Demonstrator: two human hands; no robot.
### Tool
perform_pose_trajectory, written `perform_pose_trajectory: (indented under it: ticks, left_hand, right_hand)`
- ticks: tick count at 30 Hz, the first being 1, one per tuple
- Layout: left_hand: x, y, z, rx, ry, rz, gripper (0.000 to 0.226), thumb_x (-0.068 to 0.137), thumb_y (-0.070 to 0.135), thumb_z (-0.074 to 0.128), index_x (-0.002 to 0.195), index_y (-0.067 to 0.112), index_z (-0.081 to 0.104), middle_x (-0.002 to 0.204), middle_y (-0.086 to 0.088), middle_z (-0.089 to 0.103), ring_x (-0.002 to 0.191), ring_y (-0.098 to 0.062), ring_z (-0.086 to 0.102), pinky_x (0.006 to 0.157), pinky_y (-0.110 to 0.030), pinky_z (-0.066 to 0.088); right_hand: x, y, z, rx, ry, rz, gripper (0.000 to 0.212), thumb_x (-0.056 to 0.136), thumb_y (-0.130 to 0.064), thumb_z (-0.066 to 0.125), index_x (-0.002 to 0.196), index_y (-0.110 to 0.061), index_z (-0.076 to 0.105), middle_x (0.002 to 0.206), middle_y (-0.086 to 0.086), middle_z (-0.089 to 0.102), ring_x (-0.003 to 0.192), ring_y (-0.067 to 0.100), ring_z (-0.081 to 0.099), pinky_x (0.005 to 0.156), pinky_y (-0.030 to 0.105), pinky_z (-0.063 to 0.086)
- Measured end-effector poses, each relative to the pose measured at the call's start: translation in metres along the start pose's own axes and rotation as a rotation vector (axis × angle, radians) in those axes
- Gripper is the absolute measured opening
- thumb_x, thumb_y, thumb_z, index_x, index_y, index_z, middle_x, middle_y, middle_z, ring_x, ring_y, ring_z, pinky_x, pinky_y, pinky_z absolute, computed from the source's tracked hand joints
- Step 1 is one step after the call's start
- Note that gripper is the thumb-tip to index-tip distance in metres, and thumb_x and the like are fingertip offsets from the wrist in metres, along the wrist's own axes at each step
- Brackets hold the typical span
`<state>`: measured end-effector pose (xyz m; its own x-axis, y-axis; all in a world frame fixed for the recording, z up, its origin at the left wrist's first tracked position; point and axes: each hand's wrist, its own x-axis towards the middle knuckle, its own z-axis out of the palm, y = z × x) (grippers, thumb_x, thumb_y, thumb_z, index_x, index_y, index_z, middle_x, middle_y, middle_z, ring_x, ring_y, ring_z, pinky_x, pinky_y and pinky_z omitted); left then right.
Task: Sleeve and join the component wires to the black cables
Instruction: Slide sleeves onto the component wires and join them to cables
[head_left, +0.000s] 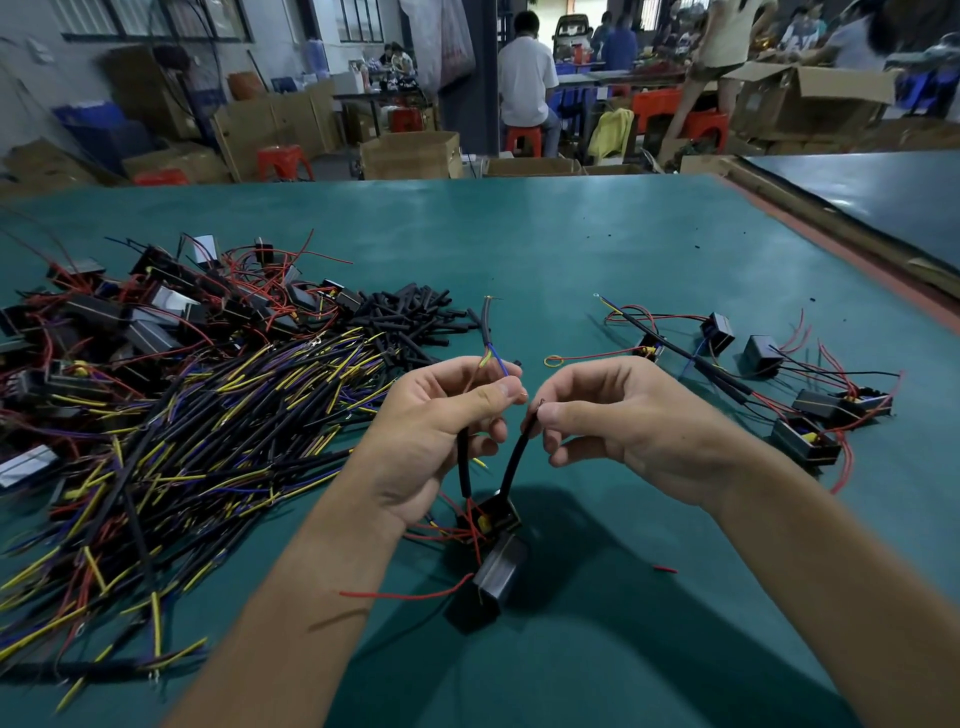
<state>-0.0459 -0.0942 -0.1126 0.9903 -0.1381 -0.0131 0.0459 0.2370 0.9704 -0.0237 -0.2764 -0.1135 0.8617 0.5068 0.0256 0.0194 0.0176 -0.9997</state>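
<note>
My left hand (436, 431) pinches a black cable (488, 322) that sticks up past my fingers, with its yellow and blue inner wires showing above my thumb. A black sleeved lead (464, 467) hangs from this hand down to a small black component (488, 517). My right hand (623, 421) pinches the tip of a second black sleeved wire (514, 462) that rises from the same component. The two hands are close together above the green table (597, 249). A second black component (485, 584) with thin red wires lies just below the first.
A big heap of black cables with yellow and purple ends (171, 441) fills the left side, with black components and red wires (156, 306) behind it. Loose black sleeve pieces (415, 317) lie mid-table. Several joined assemblies (769, 379) lie at the right. People sit beyond the table.
</note>
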Motion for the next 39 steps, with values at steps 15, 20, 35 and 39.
perform_pose_trajectory:
  ticks: [15,20,35,39]
  left_hand:
    - [0.0,-0.001,0.001,0.07,0.008,0.059,0.017,0.058,0.025,0.078,0.074,0.02,0.077,0.066,0.003,0.064,0.048,-0.008,0.05,0.049,-0.016,0.044]
    - [0.0,-0.001,0.0,0.08,-0.007,0.076,0.022,0.056,0.029,0.079,0.075,0.02,0.077,0.065,0.003,0.064,0.049,-0.008,0.051,0.048,-0.016,0.044]
    - [0.0,-0.001,-0.001,0.03,-0.049,-0.072,0.023,0.051,0.029,0.079,0.069,0.015,0.077,0.069,0.0,0.065,0.05,-0.008,0.049,0.048,-0.016,0.042]
    - [0.001,0.0,-0.002,0.023,-0.045,-0.085,0.023,0.051,0.029,0.08,0.069,0.014,0.076,0.07,0.0,0.066,0.049,-0.008,0.049,0.047,-0.015,0.044]
  right_hand:
    - [0.002,-0.002,0.008,-0.034,0.094,-0.047,0.016,0.089,-0.001,0.063,0.073,-0.006,0.066,0.062,0.005,0.063,0.057,0.016,0.055,0.064,0.024,0.055]
    - [0.001,-0.003,0.01,-0.035,0.096,-0.038,0.014,0.087,-0.006,0.066,0.073,-0.004,0.064,0.059,0.005,0.06,0.056,0.013,0.055,0.065,0.026,0.054]
    - [0.0,-0.002,0.012,-0.057,0.104,-0.061,0.015,0.09,-0.004,0.065,0.075,-0.008,0.067,0.06,-0.004,0.064,0.057,0.011,0.052,0.065,0.023,0.056]
    - [0.001,-0.002,0.011,-0.072,0.111,-0.078,0.014,0.087,-0.006,0.068,0.074,-0.011,0.07,0.065,0.0,0.067,0.054,0.009,0.054,0.065,0.025,0.056]
